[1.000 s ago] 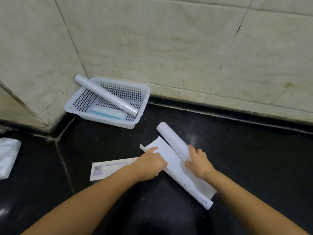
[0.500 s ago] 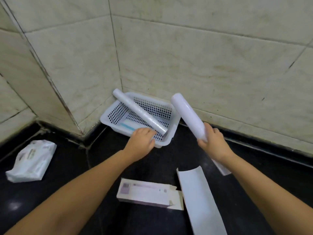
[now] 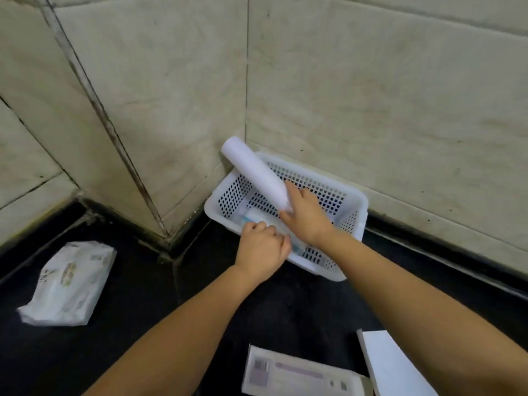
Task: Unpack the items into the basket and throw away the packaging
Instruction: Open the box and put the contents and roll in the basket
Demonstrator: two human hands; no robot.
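Note:
A white perforated basket (image 3: 355,200) sits on the black floor in the corner of the tiled walls. My right hand (image 3: 307,217) grips the lower end of a white roll (image 3: 253,168). The roll slants up and to the left over the basket's far left corner. My left hand (image 3: 261,250) curls over the basket's near rim. A white pack with a teal stripe (image 3: 251,217) lies inside the basket, partly under both hands. The roll seen in the basket earlier is hidden.
A soft white wipes packet (image 3: 68,284) lies on the floor at the left. A flattened white carton (image 3: 303,375) and a loose white paper sheet (image 3: 397,367) lie near the bottom edge. Beige tiled walls close in behind and left of the basket.
My right hand lifted the roll out of its paper wrap on the floor and carried it over the basket. My left hand left the wrap and reached the basket's near rim.

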